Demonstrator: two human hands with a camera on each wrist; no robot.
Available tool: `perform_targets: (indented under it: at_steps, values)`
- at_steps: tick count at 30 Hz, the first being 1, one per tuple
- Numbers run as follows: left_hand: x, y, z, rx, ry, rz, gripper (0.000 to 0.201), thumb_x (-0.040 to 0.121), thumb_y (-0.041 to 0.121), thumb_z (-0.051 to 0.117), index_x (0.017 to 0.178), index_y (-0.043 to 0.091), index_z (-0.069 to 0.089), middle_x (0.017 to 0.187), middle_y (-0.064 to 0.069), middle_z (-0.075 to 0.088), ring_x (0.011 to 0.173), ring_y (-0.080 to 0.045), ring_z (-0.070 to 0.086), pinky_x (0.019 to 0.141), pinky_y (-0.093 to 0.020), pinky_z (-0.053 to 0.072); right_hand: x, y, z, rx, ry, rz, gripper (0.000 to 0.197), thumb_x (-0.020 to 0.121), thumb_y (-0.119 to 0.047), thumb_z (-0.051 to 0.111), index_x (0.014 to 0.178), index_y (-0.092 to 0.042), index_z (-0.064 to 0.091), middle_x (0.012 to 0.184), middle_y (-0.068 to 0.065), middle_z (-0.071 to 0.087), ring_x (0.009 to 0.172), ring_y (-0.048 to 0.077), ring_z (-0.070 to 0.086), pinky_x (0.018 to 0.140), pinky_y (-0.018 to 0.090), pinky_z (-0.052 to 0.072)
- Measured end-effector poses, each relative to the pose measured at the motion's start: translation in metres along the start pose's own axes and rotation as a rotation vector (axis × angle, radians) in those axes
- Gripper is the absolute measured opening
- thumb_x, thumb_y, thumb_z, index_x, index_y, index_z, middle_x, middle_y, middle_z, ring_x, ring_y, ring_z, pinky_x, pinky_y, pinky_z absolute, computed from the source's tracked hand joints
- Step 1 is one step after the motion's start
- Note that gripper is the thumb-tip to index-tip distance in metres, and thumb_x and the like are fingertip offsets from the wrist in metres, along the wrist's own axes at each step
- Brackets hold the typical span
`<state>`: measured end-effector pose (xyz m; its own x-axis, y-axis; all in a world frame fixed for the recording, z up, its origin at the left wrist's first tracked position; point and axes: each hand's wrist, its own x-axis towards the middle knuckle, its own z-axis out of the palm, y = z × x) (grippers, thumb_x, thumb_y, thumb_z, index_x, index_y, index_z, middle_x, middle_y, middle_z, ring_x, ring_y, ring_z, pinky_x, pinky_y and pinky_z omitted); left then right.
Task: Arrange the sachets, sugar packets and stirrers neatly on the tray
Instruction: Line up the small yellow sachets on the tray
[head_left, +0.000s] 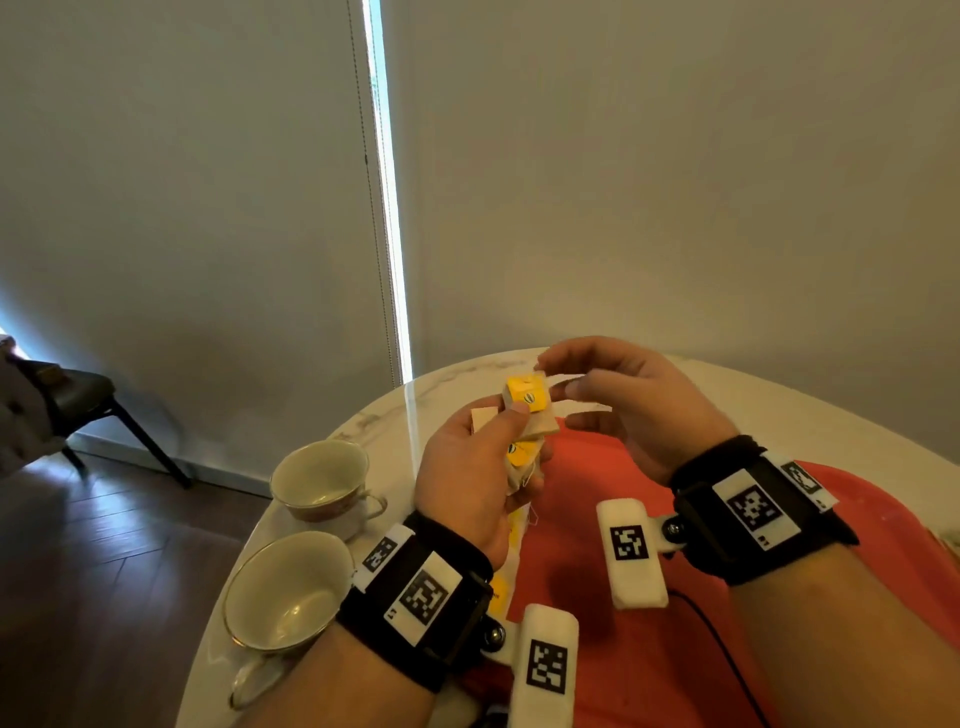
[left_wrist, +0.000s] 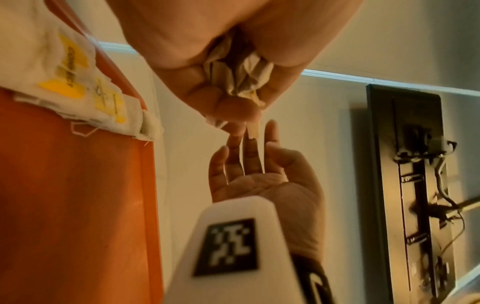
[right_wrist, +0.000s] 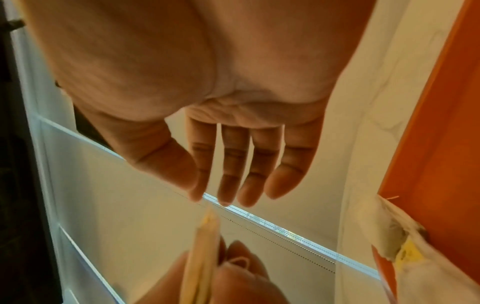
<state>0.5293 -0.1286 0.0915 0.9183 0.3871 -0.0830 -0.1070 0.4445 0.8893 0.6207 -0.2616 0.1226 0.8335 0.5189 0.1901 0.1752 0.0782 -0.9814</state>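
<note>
My left hand (head_left: 467, 483) has its fingers clamped round a bunch of yellow sachets (head_left: 527, 397) above the orange tray (head_left: 587, 483), my right hand (head_left: 623, 400) touches the top one with straight fingers, more sachets (left_wrist: 75, 82) lie at the tray's near left edge, and two cups (head_left: 317, 478) stand left of it on the tabletop (head_left: 384, 421).

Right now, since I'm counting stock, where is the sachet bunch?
In the head view, the left hand grips the sachet bunch above the tray's far left edge, right of the cups, with the right hand at its top.
</note>
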Motion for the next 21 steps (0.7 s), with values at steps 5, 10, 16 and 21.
perform_targets:
  at_steps: [5, 10, 16, 21]
  values:
    - [0.0002, -0.007, 0.0006, 0.099, -0.047, 0.095, 0.004, 0.095, 0.022, 0.074, 0.098, 0.02, 0.074, 0.082, -0.013, 0.075, 0.068, -0.019, 0.069, 0.049, -0.025, 0.051, 0.002, 0.0037, 0.0034, -0.085, 0.039, 0.003, 0.006, 0.089, -0.014, 0.073, 0.091, -0.009, 0.073, 0.091, 0.008, 0.072, 0.081, 0.017, 0.065, 0.068, 0.03, 0.048]
    - [0.004, -0.0079, -0.0016, 0.075, -0.035, 0.123, 0.014, 0.086, 0.021, 0.082, 0.097, 0.02, 0.073, 0.077, -0.005, 0.073, 0.07, -0.021, 0.068, 0.051, -0.026, 0.052, 0.0034, -0.0016, 0.0034, 0.378, 0.089, -0.064, 0.016, 0.078, -0.02, 0.071, 0.092, -0.013, 0.069, 0.09, 0.005, 0.073, 0.083, 0.019, 0.068, 0.066, 0.028, 0.052]
    - [0.0007, -0.0068, 0.001, 0.051, -0.038, 0.186, 0.037, 0.069, 0.034, 0.084, 0.102, 0.021, 0.074, 0.077, -0.002, 0.074, 0.063, -0.016, 0.066, 0.05, -0.025, 0.052, 0.0009, 0.0055, 0.0066, 0.349, 0.089, 0.05, 0.01, 0.079, -0.024, 0.073, 0.086, -0.017, 0.077, 0.086, 0.005, 0.073, 0.078, 0.02, 0.065, 0.073, 0.036, 0.043]
    - [0.0044, -0.0108, -0.0027, 0.091, -0.002, 0.198, 0.009, 0.089, 0.021, 0.08, 0.095, 0.027, 0.078, 0.081, -0.004, 0.075, 0.065, -0.017, 0.069, 0.05, -0.025, 0.052, 0.0, -0.0011, 0.0062, 0.435, 0.062, 0.056, 0.007, 0.08, -0.017, 0.07, 0.087, -0.015, 0.071, 0.082, 0.003, 0.07, 0.071, 0.018, 0.063, 0.07, 0.035, 0.045]
